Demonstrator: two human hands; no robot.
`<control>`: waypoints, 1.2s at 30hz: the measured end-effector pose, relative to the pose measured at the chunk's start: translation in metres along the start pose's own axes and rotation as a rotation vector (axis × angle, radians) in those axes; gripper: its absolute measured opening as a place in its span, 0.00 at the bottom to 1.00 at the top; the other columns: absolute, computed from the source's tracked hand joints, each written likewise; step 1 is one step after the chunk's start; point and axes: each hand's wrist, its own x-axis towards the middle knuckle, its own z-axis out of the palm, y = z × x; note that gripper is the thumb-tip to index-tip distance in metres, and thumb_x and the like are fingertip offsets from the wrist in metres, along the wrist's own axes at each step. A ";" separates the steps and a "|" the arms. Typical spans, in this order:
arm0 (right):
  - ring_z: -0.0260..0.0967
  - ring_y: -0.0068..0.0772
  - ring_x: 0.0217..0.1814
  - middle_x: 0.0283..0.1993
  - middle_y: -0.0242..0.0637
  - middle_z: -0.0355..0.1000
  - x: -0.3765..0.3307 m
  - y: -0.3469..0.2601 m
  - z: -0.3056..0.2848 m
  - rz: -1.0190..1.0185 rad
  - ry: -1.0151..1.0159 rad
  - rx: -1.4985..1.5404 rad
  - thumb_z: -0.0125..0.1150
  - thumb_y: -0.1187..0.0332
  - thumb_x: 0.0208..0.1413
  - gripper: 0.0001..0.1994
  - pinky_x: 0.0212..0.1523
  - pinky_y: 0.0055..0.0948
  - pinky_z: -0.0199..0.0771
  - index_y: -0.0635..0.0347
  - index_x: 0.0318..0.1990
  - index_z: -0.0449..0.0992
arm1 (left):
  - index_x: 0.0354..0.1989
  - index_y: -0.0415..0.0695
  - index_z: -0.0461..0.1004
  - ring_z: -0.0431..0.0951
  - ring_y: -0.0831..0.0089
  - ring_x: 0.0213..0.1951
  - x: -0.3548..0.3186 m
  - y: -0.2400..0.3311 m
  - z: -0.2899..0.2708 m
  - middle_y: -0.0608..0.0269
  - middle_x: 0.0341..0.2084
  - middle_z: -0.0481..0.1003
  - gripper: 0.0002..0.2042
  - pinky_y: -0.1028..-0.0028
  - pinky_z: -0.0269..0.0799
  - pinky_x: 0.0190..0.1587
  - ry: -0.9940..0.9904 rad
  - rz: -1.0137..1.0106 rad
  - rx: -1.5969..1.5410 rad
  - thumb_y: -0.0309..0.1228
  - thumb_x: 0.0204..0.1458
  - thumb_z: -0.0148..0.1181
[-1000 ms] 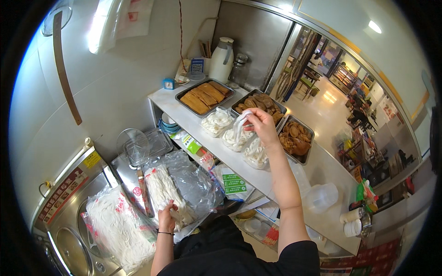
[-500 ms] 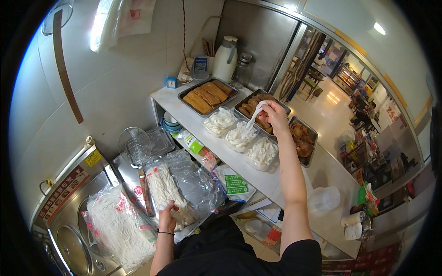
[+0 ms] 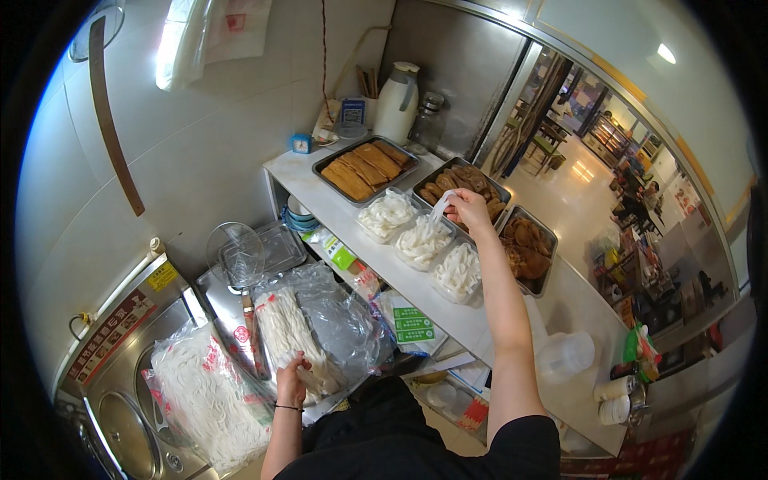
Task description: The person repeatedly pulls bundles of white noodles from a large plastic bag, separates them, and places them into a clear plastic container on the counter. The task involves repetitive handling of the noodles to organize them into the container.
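Observation:
Wide white noodles [image 3: 441,207] are pinched in my right hand [image 3: 468,210], and their lower ends hang into the middle clear container of white noodles [image 3: 422,243]. A matching container of noodles [image 3: 387,214] sits to its left, and another noodle container [image 3: 458,273] to its right, partly near my forearm. My left hand [image 3: 293,381] is low, with curled fingers, beside a long bundle of thin white noodles [image 3: 286,326] on plastic; what those fingers hold, if anything, I cannot make out. A big plastic bag of white noodles [image 3: 206,392] lies left of that hand.
Behind the containers are trays of brown slabs [image 3: 364,170], brown rounded pieces [image 3: 456,182] and darker brown food [image 3: 524,244]. A white jug [image 3: 398,104] stands at the back. A round wire strainer [image 3: 235,254] lies left of the counter; a clear plastic tub [image 3: 566,355] rests right of my arm.
My right hand has come down slightly toward the middle container, still pinching the noodles, so a shorter length hangs between them. My left hand has stayed about where it was.

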 end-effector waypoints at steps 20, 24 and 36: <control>0.69 0.38 0.35 0.32 0.38 0.72 0.030 0.059 0.018 -0.168 0.213 -0.787 0.55 0.70 0.42 0.09 0.36 0.30 0.68 0.56 0.34 0.74 | 0.35 0.33 0.67 0.68 0.71 0.22 0.007 0.005 -0.005 0.61 0.17 0.68 0.09 0.75 0.65 0.28 0.051 -0.030 -0.036 0.22 0.44 0.51; 0.67 0.40 0.40 0.36 0.37 0.68 0.013 0.053 0.016 -0.215 0.169 -1.046 0.54 0.69 0.44 0.08 0.37 0.35 0.67 0.52 0.35 0.73 | 0.36 0.32 0.67 0.68 0.71 0.22 0.005 0.008 -0.003 0.61 0.17 0.68 0.11 0.75 0.65 0.28 0.053 -0.028 -0.030 0.22 0.44 0.51; 0.58 0.43 0.51 0.48 0.46 0.61 -0.016 0.058 0.002 -0.236 0.123 -1.045 0.51 0.68 0.47 0.18 0.49 0.36 0.62 0.61 0.48 0.65 | 0.30 0.34 0.69 0.69 0.72 0.22 0.003 0.003 0.001 0.62 0.17 0.68 0.07 0.75 0.65 0.27 0.061 -0.067 -0.040 0.25 0.44 0.55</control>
